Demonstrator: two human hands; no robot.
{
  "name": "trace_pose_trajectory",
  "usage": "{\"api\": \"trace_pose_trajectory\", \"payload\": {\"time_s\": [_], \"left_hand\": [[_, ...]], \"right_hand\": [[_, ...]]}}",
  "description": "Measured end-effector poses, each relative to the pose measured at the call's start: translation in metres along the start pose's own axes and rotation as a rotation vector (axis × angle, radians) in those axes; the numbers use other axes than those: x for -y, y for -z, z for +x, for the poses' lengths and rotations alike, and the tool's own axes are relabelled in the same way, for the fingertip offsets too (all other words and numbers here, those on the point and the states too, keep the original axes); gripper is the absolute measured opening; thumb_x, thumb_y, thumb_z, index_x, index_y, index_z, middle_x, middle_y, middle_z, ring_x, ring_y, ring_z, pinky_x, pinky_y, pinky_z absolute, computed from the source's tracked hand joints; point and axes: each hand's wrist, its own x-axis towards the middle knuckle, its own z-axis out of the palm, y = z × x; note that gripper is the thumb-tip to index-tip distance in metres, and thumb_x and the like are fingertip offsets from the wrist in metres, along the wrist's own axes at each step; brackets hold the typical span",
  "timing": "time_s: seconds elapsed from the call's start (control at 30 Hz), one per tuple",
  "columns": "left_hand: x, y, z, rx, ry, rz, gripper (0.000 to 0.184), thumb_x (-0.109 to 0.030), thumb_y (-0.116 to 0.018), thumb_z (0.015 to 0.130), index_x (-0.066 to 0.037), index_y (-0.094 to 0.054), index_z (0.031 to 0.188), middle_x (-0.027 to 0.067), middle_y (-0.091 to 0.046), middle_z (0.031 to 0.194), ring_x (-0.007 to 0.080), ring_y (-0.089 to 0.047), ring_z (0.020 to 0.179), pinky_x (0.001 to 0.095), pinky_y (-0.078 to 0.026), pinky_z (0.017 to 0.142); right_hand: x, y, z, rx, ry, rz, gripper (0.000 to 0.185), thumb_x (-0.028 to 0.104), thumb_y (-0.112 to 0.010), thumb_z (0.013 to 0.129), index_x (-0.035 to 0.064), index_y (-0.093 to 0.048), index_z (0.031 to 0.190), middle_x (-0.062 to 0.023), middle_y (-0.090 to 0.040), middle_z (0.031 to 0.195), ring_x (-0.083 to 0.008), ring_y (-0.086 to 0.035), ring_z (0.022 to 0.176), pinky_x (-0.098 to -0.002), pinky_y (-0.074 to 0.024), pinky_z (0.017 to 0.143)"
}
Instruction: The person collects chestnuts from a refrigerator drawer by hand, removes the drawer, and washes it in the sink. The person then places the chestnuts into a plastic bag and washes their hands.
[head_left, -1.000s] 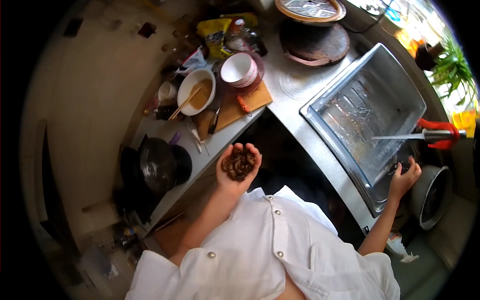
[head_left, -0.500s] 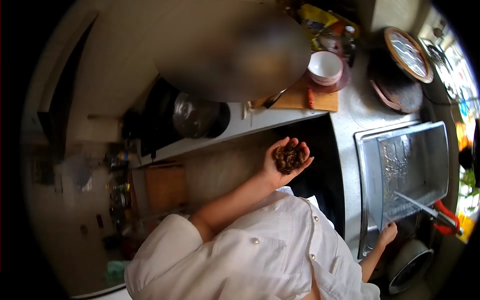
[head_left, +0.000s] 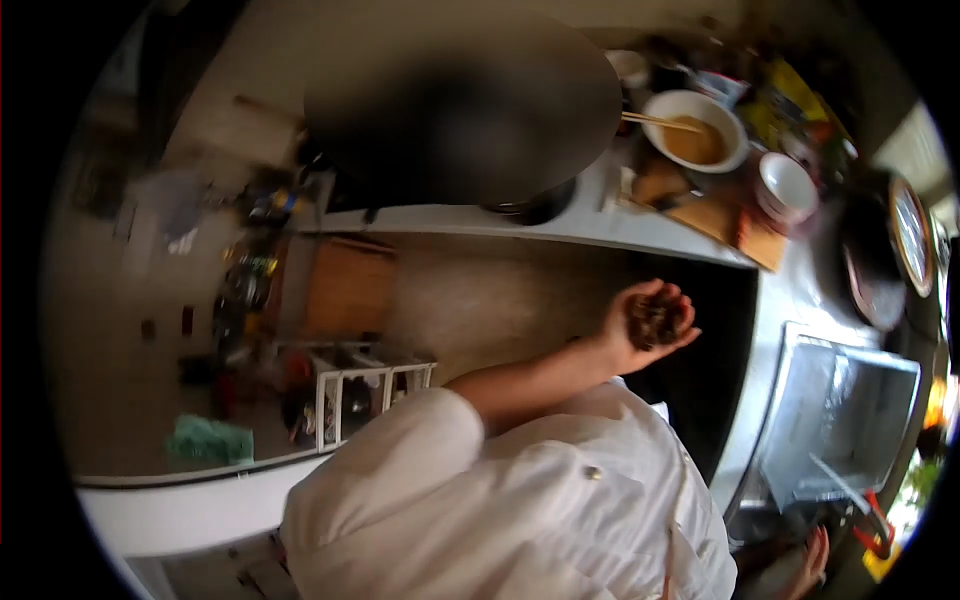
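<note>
My left hand [head_left: 651, 322] is cupped palm up around a handful of dark brown, wrinkled pieces [head_left: 655, 318] that look like soaked mushrooms. It is held in front of my white shirt, short of the counter edge. At the lower right, my right hand [head_left: 812, 566] is partly in view below the sink, fingers stretched out and with nothing visible in them. Nearest to it are a clear rectangular tub [head_left: 800, 425] in the sink and a faucet with a red handle [head_left: 878, 535].
A white bowl [head_left: 732, 125] holds yellowish liquid and chopsticks [head_left: 660, 122]. Beside it are a cutting board [head_left: 765, 247] and a smaller bowl [head_left: 787, 187]. A glass lid [head_left: 912, 235] leans near the wall. A blurred dark shape covers the upper middle. A white rack [head_left: 375, 385] stands left.
The view has swung left, so the sink sits lower right and the bowl with chopsticks shows. My right hand has moved off the tub's corner and its fingers have spread. My left hand keeps its handful.
</note>
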Motion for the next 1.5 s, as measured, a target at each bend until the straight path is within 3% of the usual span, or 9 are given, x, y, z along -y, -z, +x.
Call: {"api": "trace_pose_trajectory", "payload": {"time_s": [0.2, 0.3, 0.5, 0.6, 0.63, 0.9, 1.07, 1.23, 1.5], "left_hand": [[-0.055, 0.037, -0.066, 0.113, -0.084, -0.149, 0.016, -0.029, -0.062, 0.083, -0.013, -0.064, 0.085, 0.0047, -0.066, 0.091, 0.0217, -0.063, 0.090, 0.0468, -0.044, 0.093], [-0.090, 0.052, -0.104, 0.039, -0.198, -0.229, 0.017, -0.028, -0.060, 0.085, -0.012, -0.064, 0.087, 0.0050, -0.066, 0.091, 0.0217, -0.063, 0.090, 0.0471, -0.048, 0.088], [-0.166, 0.107, -0.198, 0.020, -0.415, -0.400, 0.017, -0.028, -0.059, 0.085, -0.011, -0.061, 0.085, 0.0054, -0.064, 0.092, 0.0207, -0.062, 0.093, 0.0464, -0.046, 0.092], [-0.189, 0.134, -0.239, 0.133, -0.509, -0.478, 0.018, -0.028, -0.057, 0.087, -0.010, -0.060, 0.084, 0.0073, -0.063, 0.091, 0.0222, -0.061, 0.091, 0.0443, -0.044, 0.095], [-0.194, 0.146, -0.252, 0.278, -0.628, -0.371, 0.018, -0.027, -0.054, 0.088, -0.010, -0.058, 0.083, 0.0086, -0.061, 0.089, 0.0248, -0.059, 0.088, 0.0428, -0.042, 0.096], [-0.241, 0.203, -0.373, 0.224, -0.932, -0.640, 0.017, -0.022, -0.054, 0.087, -0.007, -0.057, 0.080, 0.0117, -0.059, 0.087, 0.0265, -0.056, 0.088, 0.0429, -0.042, 0.096], [-0.269, 0.211, -0.443, 0.025, -1.163, -0.820, 0.015, -0.020, -0.056, 0.086, -0.007, -0.058, 0.081, 0.0106, -0.059, 0.088, 0.0266, -0.056, 0.090, 0.0423, -0.046, 0.090], [-0.301, 0.216, -0.498, -0.042, -1.520, -0.866, 0.010, -0.019, -0.059, 0.083, -0.008, -0.059, 0.082, 0.0088, -0.060, 0.088, 0.0269, -0.057, 0.093, 0.0429, -0.047, 0.086], [-0.330, 0.196, -0.574, -0.167, -1.877, -1.039, 0.012, -0.020, -0.059, 0.083, -0.009, -0.058, 0.082, 0.0084, -0.060, 0.087, 0.0253, -0.056, 0.096, 0.0427, -0.045, 0.086]], "right_hand": [[0.173, 0.029, 0.032, -0.291, 0.384, 0.183, 0.037, 0.015, -0.064, 0.080, 0.0003, -0.058, 0.114, -0.0216, -0.060, 0.106, -0.0360, -0.055, 0.102, -0.0407, -0.0433, 0.090], [0.264, 0.027, 0.041, -0.294, 0.574, 0.275, 0.035, 0.013, -0.063, 0.081, -0.0001, -0.058, 0.114, -0.0213, -0.060, 0.105, -0.0356, -0.055, 0.101, -0.0407, -0.0439, 0.089], [0.419, 0.043, 0.023, -0.301, 0.808, 0.394, 0.031, 0.010, -0.061, 0.083, -0.0008, -0.059, 0.112, -0.0206, -0.060, 0.104, -0.0348, -0.056, 0.099, -0.0407, -0.0452, 0.087], [0.484, 0.050, 0.015, -0.304, 0.955, 0.464, 0.029, 0.009, -0.060, 0.084, -0.0012, -0.059, 0.112, -0.0203, -0.060, 0.103, -0.0344, -0.057, 0.098, -0.0407, -0.0458, 0.086], [0.502, 0.052, 0.012, -0.301, 0.990, 0.488, 0.029, 0.008, -0.060, 0.084, -0.0013, -0.059, 0.111, -0.0202, -0.061, 0.103, -0.0343, -0.057, 0.098, -0.0406, -0.0460, 0.086], [0.661, 0.065, -0.037, -0.335, 1.281, 0.670, 0.024, 0.004, -0.058, 0.087, -0.0023, -0.059, 0.109, -0.0193, -0.061, 0.101, -0.0332, -0.058, 0.095, -0.0406, -0.0477, 0.083], [0.772, 0.061, -0.062, -0.293, 1.476, 0.849, 0.021, 0.002, -0.056, 0.088, -0.0029, -0.060, 0.108, -0.0188, -0.061, 0.100, -0.0325, -0.059, 0.094, -0.0406, -0.0488, 0.082], [0.898, 0.061, -0.107, -0.066, 1.771, 1.065, 0.019, 0.000, -0.055, 0.089, -0.0035, -0.060, 0.107, -0.0183, -0.062, 0.099, -0.0318, -0.059, 0.092, -0.0406, -0.0498, 0.080], [1.084, 0.063, -0.286, 0.746, 2.063, 1.229, 0.014, -0.004, -0.059, 0.082, -0.0001, -0.062, 0.095, -0.0122, -0.063, 0.092, -0.0275, -0.058, 0.087, -0.0379, -0.0470, 0.079]]}}
